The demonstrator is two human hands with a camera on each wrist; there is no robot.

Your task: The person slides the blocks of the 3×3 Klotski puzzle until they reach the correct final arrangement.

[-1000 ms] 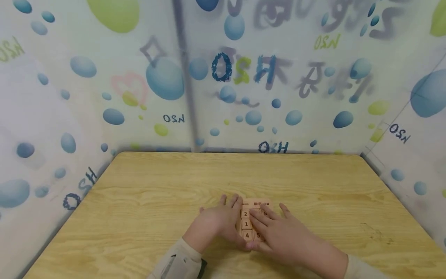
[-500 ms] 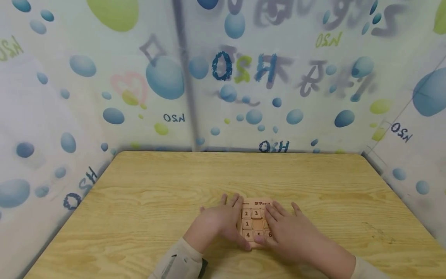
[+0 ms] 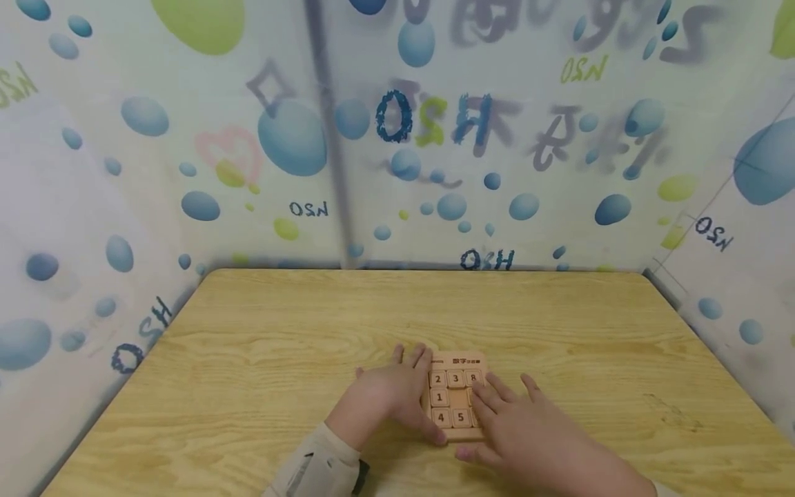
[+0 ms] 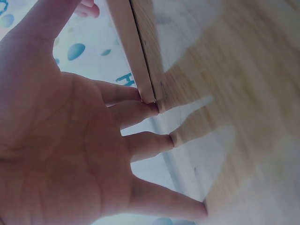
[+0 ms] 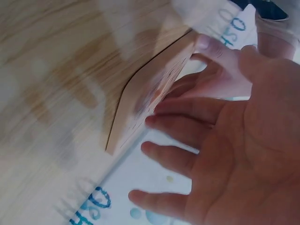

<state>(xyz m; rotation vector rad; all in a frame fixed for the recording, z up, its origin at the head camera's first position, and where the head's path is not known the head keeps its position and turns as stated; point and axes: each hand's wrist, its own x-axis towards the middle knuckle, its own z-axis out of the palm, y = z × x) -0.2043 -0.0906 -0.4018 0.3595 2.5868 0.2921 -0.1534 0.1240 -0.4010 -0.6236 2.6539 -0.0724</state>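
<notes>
A wooden number sliding puzzle (image 3: 464,435) lies flat on the table, its middle slot vacant. Tiles 2, 3 and 8 (image 3: 474,377) form the far row; tile 1 (image 3: 439,397) stands left of the gap, with 4 and 5 (image 3: 460,417) in the near row. My left hand (image 3: 388,397) rests along the puzzle's left edge, thumb at the near corner, fingers straight and spread in the left wrist view. My right hand (image 3: 528,428) has its fingertips over the right column, covering most of the tiles below 8. Its thumb is off the frame's near edge.
The wooden table (image 3: 279,324) extends around the puzzle on all sides. Behind it and at both sides stand pale walls (image 3: 397,207) patterned with blue and green drops. Dark marks (image 3: 673,417) show on the tabletop at the right.
My right hand has moved from over the puzzle's middle to its right side, then slightly nearer, uncovering tiles 3 and 8 and the vacant slot. My left hand keeps its place.
</notes>
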